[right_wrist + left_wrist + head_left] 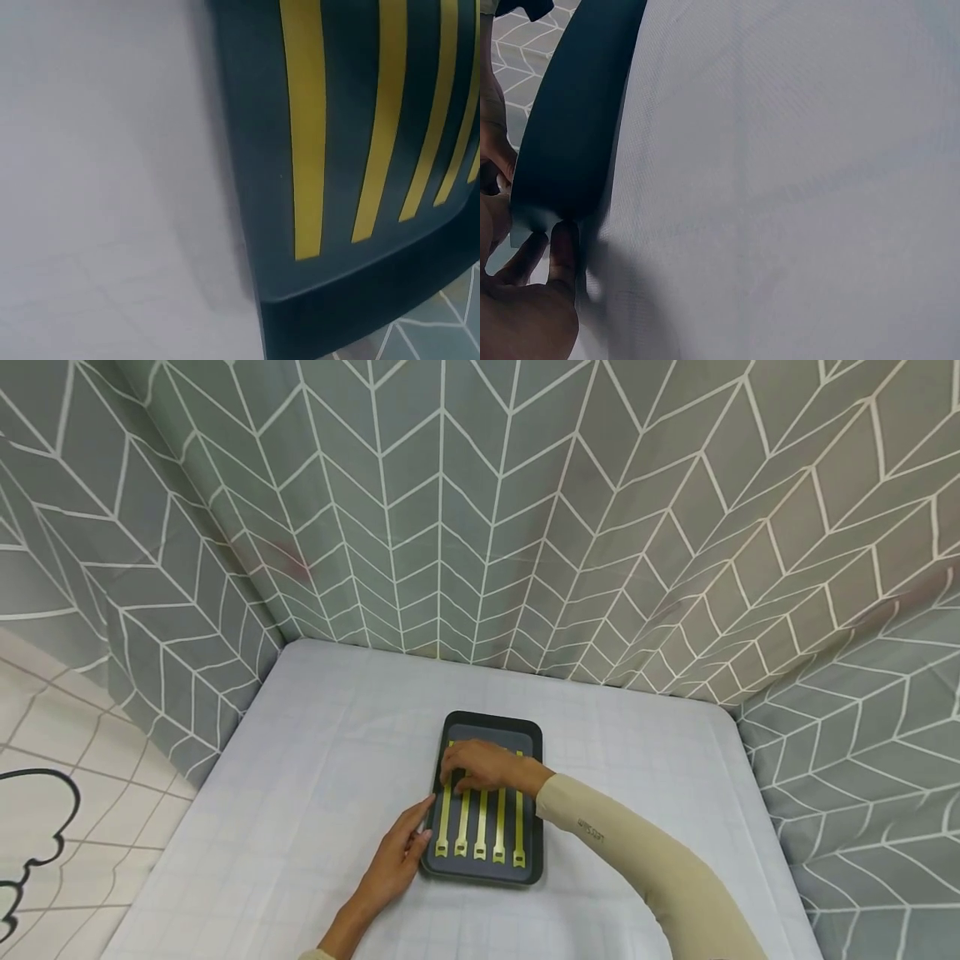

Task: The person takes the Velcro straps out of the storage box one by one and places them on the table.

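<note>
A dark rectangular tray lies on the white cloth with several yellow hook-and-loop cable ties side by side in it. Each tie has a slotted head at the near end. My right hand is over the tray's left half, fingers bent down at the leftmost tie and the thumb apart from them, near the second tie. Fingertips of my left hand touch the tray's left wall. The left wrist view shows these fingers against the wall. In the right wrist view ties lie flat; no fingers show.
White cloth covers the table around the tray. Grey curtains with white zigzag lines hang along the back and sides. At the left is a pale surface with a grid and a black outline.
</note>
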Action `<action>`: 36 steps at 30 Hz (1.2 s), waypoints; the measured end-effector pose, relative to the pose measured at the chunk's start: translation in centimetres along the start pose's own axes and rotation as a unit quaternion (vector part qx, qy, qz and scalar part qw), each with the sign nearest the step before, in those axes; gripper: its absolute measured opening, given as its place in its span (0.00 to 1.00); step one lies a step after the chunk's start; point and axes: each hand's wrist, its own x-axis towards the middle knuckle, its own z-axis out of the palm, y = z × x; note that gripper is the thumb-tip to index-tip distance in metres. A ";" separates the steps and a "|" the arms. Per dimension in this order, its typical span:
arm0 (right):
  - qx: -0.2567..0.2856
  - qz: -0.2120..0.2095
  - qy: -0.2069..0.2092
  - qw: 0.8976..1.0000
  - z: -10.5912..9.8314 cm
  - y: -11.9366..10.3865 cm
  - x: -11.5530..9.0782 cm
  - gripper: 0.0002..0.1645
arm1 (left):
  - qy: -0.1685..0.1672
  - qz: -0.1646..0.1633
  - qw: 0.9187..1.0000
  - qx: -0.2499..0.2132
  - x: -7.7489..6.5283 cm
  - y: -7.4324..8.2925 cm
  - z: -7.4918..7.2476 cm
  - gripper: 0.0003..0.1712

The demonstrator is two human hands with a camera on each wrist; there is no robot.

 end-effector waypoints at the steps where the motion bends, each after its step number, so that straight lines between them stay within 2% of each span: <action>1: 0.004 0.001 -0.004 1.000 0.2 0.1 0.1 0.13 | -0.001 -0.001 1.000 0.000 0.0 0.0 0.0 0.31; 9: 0.034 0.005 -0.024 0.999 1.5 0.1 0.8 0.10 | -0.005 -0.010 1.000 -0.021 0.0 0.0 0.0 0.32; 16: 0.057 -0.005 -0.011 0.998 2.0 0.5 1.1 0.09 | -0.009 -0.001 1.000 -0.012 0.1 -0.1 -0.1 0.32; 24: 0.022 -0.003 -0.018 1.000 2.3 0.5 1.2 0.09 | -0.004 -0.001 1.000 -0.004 0.3 0.0 -0.2 0.33; 36: -0.007 -0.002 -0.002 1.000 3.0 0.3 1.1 0.06 | 0.005 0.019 1.000 0.000 0.1 -0.4 0.0 0.31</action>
